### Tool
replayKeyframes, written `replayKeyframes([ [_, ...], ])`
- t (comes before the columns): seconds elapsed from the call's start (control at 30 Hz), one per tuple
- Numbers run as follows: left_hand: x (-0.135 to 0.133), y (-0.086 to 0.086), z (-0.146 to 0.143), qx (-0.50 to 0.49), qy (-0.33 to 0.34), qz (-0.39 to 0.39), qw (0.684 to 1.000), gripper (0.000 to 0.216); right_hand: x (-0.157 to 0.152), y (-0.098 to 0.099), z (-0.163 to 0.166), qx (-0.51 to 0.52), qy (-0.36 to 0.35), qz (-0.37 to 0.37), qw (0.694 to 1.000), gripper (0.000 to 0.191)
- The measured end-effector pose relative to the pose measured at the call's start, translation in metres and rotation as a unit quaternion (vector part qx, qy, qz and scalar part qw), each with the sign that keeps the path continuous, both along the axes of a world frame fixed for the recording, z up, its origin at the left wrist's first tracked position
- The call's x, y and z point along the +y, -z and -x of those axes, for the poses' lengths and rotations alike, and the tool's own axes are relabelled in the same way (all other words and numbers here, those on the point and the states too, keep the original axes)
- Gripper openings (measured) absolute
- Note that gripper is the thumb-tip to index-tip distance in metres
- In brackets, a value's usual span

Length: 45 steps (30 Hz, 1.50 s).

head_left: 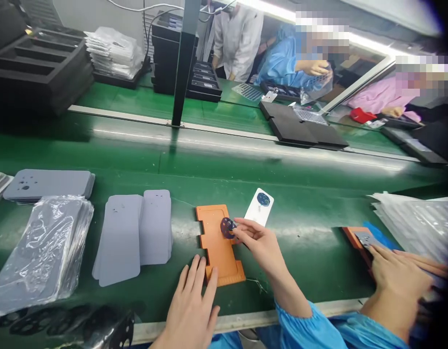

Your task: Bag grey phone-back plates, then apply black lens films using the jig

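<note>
Green bench [311,257], orange tray [217,254], dark post [185,63], probably strip lighting [276,9] above

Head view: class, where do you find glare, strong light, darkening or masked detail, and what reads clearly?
Head view: white glare breaks across the plastic-wrapped stack, and a long pale reflection crosses the green table; head view, top: a strip light is blown out; head view, right edge: black, with pixel blocks masking upper-right patches; head view, centre: the orange tray has clear edges.

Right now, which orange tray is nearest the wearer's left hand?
The central orange tray, at the left hand; the other orange tray is far right, by another person's hand.
</note>
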State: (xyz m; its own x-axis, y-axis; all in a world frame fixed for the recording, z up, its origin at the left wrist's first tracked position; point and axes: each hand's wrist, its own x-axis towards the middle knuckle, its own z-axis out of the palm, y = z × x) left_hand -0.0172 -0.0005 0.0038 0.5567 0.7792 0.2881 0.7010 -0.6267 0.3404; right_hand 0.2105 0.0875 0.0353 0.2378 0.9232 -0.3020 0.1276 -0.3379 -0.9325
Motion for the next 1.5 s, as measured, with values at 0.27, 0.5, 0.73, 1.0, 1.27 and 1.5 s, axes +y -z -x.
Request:
replayKeyframes([
  [0.27, -0.037, 0.011, 0.009, -0.040, -0.045, -0.023, 0.998, 0.025, 0.014, 0.011, 0.007, -0.005, -0.086, -0.012, 0.996, 0.034],
  [0.5, -0.045, -0.013, 0.014, -0.092, -0.082, 0.079, 0.989, 0.014, -0.003, 0.016, 0.013, 0.080, -0.124, 0.008, 0.989, 0.032],
  [0.73, 0.018, -0.028, 0.007, -0.165, -0.215, 0.168, 0.948, 0.020, -0.009, 0.016, 0.015, 0.096, -0.139, 0.009, 0.985, 0.029],
  [1.0, 0.027, -0.028, -0.013, -0.178, -0.114, 0.025, 0.977, 0.053, -0.018, 0.001, 0.032, 0.134, -0.151, -0.029, 0.979, 0.025],
  [1.27, 0.031, -0.022, -0.008, -0.285, -0.146, 0.028, 0.947, 0.023, -0.019, 0.005, 0.028, 0.159, -0.145, -0.039, 0.976, 0.024],
  [1.5, 0.034, -0.031, -0.008, -0.521, -0.259, 0.386, 0.716, 0.021, -0.021, 0.002, 0.029, 0.090, -0.176, -0.053, 0.979, 0.028],
])
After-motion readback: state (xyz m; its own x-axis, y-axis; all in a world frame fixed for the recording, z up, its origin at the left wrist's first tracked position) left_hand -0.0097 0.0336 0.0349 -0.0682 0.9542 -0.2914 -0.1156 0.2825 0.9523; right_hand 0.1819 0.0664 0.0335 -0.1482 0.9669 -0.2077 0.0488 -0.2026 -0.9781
